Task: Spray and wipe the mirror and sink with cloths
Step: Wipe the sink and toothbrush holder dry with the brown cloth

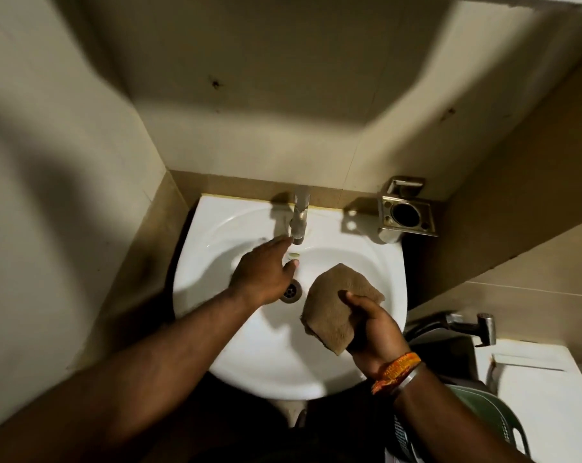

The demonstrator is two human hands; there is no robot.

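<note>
Sink [366,262] basin: brown cloth [336,302] in right hand [374,332]

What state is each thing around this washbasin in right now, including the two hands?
Sink: bowl white, no pooled water visible.
Tap: no water stream visible.
Drain: open, unplugged.
Brown cloth: folded, held above the bowl.
Right hand: gripping the cloth.
Left hand: open, fingers stretched to the tap spout.
Metal wall holder: nothing in it.
Hand sprayer: resting beside the sink.
</note>
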